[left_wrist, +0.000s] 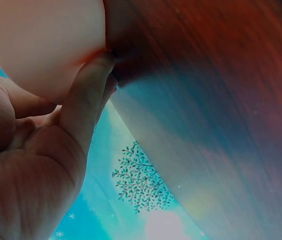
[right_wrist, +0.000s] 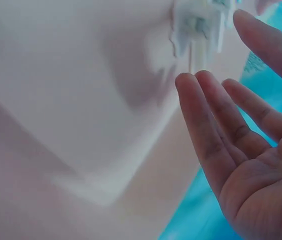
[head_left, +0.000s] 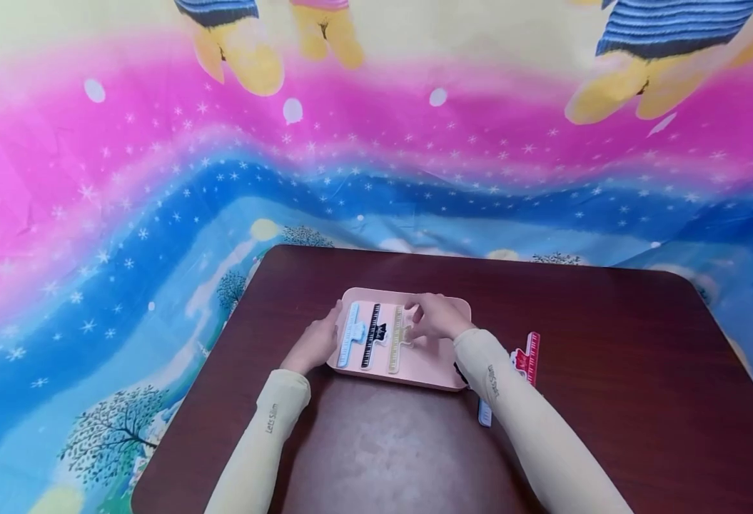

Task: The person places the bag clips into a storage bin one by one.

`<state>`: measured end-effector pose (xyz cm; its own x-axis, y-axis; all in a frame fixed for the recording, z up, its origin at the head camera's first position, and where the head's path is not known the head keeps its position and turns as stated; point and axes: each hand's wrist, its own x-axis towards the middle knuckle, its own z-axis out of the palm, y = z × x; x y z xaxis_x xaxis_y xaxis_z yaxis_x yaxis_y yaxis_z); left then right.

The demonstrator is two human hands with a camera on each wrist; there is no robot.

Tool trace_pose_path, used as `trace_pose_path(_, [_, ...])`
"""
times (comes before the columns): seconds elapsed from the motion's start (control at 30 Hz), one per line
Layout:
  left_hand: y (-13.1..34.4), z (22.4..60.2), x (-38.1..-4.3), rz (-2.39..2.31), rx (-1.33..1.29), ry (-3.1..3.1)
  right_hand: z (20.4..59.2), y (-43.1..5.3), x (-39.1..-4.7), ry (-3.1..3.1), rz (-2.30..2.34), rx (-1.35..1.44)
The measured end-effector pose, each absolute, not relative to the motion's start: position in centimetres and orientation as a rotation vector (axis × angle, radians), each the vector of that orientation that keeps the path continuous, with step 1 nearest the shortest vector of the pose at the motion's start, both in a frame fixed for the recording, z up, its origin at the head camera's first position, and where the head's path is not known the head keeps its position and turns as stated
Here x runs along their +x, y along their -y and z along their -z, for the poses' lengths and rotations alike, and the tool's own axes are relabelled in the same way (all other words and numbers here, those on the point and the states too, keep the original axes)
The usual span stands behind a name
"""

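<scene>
A shallow pink tray (head_left: 430,368) holds a light blue piano-key clip (head_left: 349,335), a black clip (head_left: 371,335) and a pale yellow-green clip (head_left: 395,341), laid side by side. My left hand (head_left: 317,341) grips the tray's left rim; in the left wrist view its fingers (left_wrist: 86,95) press the outer wall. Over the tray's right half is my right hand (head_left: 439,316), beside the yellow-green clip. Its fingers are fairly straight in the right wrist view, with the tips near a blurred pale clip (right_wrist: 198,30) and nothing visible between them.
On the dark brown table (head_left: 620,371), a red piano-key clip (head_left: 532,357) lies right of the tray. A light blue clip (head_left: 485,412) is partly hidden under my right forearm. A patterned cloth (head_left: 415,157) hangs behind the table.
</scene>
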<state>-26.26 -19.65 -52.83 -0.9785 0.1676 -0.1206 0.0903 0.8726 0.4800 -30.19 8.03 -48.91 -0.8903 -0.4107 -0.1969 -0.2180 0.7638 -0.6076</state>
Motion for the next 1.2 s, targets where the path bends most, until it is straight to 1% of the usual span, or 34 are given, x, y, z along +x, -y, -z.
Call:
trace_pose_path(0.13, [19.8, 53.0, -26.0, -0.743, 0.192, -2.867, 47.9, -9.3, -29.9, -2.691, 0.848, -0.507])
trace_pose_path(0.33, [19.9, 53.0, -25.6, -0.734, 0.188, -2.877, 46.3, -12.9, -29.0, -2.713, 0.870, -0.517])
trace_pose_path(0.5, [20.1, 52.9, -25.5, -0.730, 0.181, -2.895, 46.1, -16.2, -28.0, -2.757, 0.864, -0.515])
trace_pose_path(0.7, [20.0, 53.1, -25.4, -0.754, 0.172, -2.879, 46.9, -20.1, -26.5, -2.799, 0.871, -0.483])
trace_pose_path(0.9, [19.4, 53.1, -25.4, -0.773, 0.178, -2.873, 48.8, -23.7, -24.9, -2.800, 0.865, -0.410])
trace_pose_path(1.07, [19.2, 52.8, -25.7, -0.766, 0.177, -2.863, 50.0, -25.6, -23.7, -2.811, 0.830, -0.363])
trace_pose_path(1.2, [19.2, 52.5, -25.7, -0.750, 0.175, -2.873, 50.7, -26.1, -23.1, -2.813, 0.835, -0.341])
